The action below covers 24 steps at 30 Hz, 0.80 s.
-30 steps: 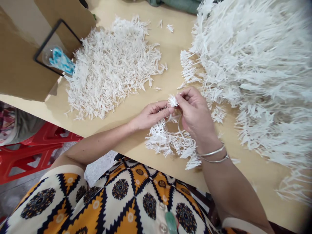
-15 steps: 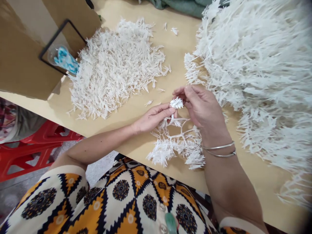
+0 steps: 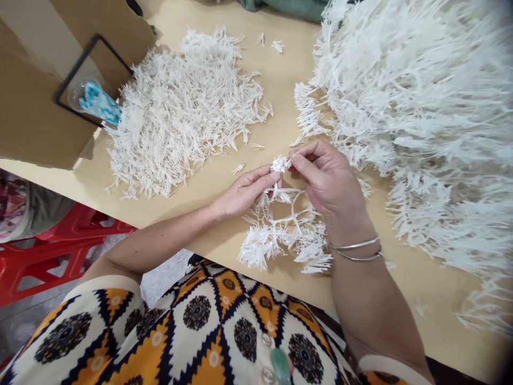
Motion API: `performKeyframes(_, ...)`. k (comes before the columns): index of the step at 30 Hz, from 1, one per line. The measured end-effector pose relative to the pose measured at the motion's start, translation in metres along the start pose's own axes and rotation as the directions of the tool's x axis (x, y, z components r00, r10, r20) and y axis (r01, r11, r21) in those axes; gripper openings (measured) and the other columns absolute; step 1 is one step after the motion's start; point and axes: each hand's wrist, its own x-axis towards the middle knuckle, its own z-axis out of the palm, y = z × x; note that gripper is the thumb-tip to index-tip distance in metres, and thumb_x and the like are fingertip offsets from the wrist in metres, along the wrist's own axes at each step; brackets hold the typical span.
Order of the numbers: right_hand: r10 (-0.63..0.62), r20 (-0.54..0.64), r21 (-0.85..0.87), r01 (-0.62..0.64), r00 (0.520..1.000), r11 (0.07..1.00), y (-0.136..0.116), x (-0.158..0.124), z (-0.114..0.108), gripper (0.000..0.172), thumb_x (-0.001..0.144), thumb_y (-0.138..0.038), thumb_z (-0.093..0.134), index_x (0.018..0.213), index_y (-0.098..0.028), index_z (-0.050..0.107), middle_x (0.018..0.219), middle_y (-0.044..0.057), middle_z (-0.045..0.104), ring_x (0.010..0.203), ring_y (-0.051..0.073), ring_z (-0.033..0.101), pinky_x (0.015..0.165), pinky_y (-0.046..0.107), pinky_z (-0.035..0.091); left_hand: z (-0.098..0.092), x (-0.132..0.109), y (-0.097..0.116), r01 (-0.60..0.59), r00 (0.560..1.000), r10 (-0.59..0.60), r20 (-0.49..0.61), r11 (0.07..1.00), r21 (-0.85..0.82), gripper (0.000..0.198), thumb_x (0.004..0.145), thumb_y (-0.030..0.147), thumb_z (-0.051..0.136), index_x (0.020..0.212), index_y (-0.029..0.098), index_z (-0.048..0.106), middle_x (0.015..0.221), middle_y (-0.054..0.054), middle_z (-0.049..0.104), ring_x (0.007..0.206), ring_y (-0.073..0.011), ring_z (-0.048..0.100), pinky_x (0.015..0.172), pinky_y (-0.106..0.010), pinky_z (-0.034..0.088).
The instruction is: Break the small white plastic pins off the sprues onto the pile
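In the head view, the left forearm reaches in from the lower left across the front edge of the pale tan, smooth surface (image 3: 280, 75), nearly straight at the wrist. The left hand (image 3: 245, 192) points right, its thumb laid along the top and its grip pinched together at the base of a small, white, spiky plastic-looking tuft (image 3: 281, 164). The right forearm rises from the lower right, two thin silver-coloured bangles (image 3: 356, 250) around it near the wrist. The right hand (image 3: 331, 179) turns inward to the left, fingers curled, with the thumb and forefinger of its grip clamped on the right edge of the same tuft. The tuft is held between both hands, above the surface.

Just below the hands is a white, branching, many-tipped plastic-looking sprig (image 3: 286, 235); whether all its stems join the tuft cannot be told. A small, loose, white spiky piece (image 3: 238, 169) lies near the left hand's fingers. Farther up and left spreads a broad pile of short white sprigs (image 3: 184, 107), beside a brown cardboard box (image 3: 36, 123). Right of the right hand rises a larger heap of white branching sprigs (image 3: 420, 107).
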Motion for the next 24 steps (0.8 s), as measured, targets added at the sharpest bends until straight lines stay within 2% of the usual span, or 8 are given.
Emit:
performKeyframes(3,-0.084,-0.099,-0.058,0.079,0.991,0.995,0.016,0.002,0.006,0.026,0.082,-0.039,0.084,0.080,-0.026,0.061,0.077,-0.004,0.061,0.070,0.011,0.057,0.073,0.030,0.055,0.001,0.002,-0.002,-0.021,0.999,0.021,-0.034,1.000,0.002,0.040,0.099,0.056,0.061,0.084,0.020,0.059,0.073,0.002,0.048,0.063,-0.0097,0.040,0.062,-0.026,0.035)
performKeyframes(6,-0.151,-0.145,-0.132,0.132,0.978,0.982,0.026,0.004,0.011,0.024,0.086,-0.039,0.080,0.081,-0.027,0.060,0.077,-0.005,0.060,0.070,0.011,0.057,0.072,0.029,0.055,0.001,0.003,-0.003,-0.043,0.998,0.043,-0.052,0.999,-0.008,0.040,0.099,0.056,0.062,0.082,0.020,0.057,0.071,0.003,0.046,0.062,-0.0091,0.037,0.061,-0.026,0.034)
performKeyframes(14,-0.163,-0.194,-0.226,0.118,0.967,0.967,0.032,0.009,0.018,0.020,0.091,-0.033,0.073,0.081,-0.026,0.056,0.074,-0.005,0.056,0.068,0.010,0.057,0.068,0.028,0.053,-0.003,0.007,-0.007,-0.035,0.996,0.029,-0.080,0.997,-0.068,0.038,0.096,0.056,0.064,0.084,0.020,0.057,0.069,0.004,0.046,0.060,-0.0088,0.039,0.059,-0.025,0.035)
performKeyframes(16,-0.166,-0.238,-0.242,0.107,0.957,0.964,0.032,0.017,0.018,0.023,0.089,-0.031,0.073,0.079,-0.025,0.054,0.071,-0.005,0.056,0.065,0.010,0.057,0.066,0.028,0.052,-0.002,0.003,-0.003,-0.048,0.999,0.048,-0.013,0.999,-0.008,0.037,0.097,0.054,0.063,0.084,0.020,0.058,0.071,0.003,0.047,0.062,-0.0091,0.041,0.061,-0.025,0.036)
performKeyframes(19,-0.135,-0.304,-0.234,0.064,0.943,0.970,0.029,0.030,0.015,0.026,0.089,-0.031,0.074,0.077,-0.025,0.052,0.065,-0.006,0.058,0.061,0.009,0.059,0.061,0.026,0.050,0.001,-0.005,0.005,-0.066,0.986,0.040,0.160,0.985,0.162,0.039,0.098,0.052,0.062,0.080,0.018,0.059,0.075,0.002,0.049,0.068,-0.0096,0.045,0.066,-0.025,0.037)
performKeyframes(21,-0.102,-0.287,-0.224,0.037,0.952,0.974,0.025,0.037,0.013,0.026,0.089,-0.031,0.074,0.076,-0.025,0.053,0.064,-0.006,0.061,0.060,0.009,0.061,0.059,0.026,0.050,0.002,-0.008,0.006,-0.032,0.990,0.012,0.141,0.989,0.142,0.040,0.098,0.054,0.061,0.081,0.018,0.058,0.074,0.003,0.048,0.066,-0.0092,0.043,0.064,-0.025,0.035)
performKeyframes(24,-0.034,-0.181,-0.209,-0.005,0.983,0.978,0.016,0.037,0.012,0.021,0.092,-0.035,0.073,0.080,-0.024,0.059,0.068,-0.004,0.064,0.061,0.009,0.062,0.060,0.026,0.051,0.003,-0.006,0.002,0.022,0.998,-0.020,0.054,0.999,-0.034,0.040,0.097,0.055,0.060,0.083,0.018,0.055,0.072,0.004,0.047,0.062,-0.0088,0.039,0.061,-0.025,0.031)
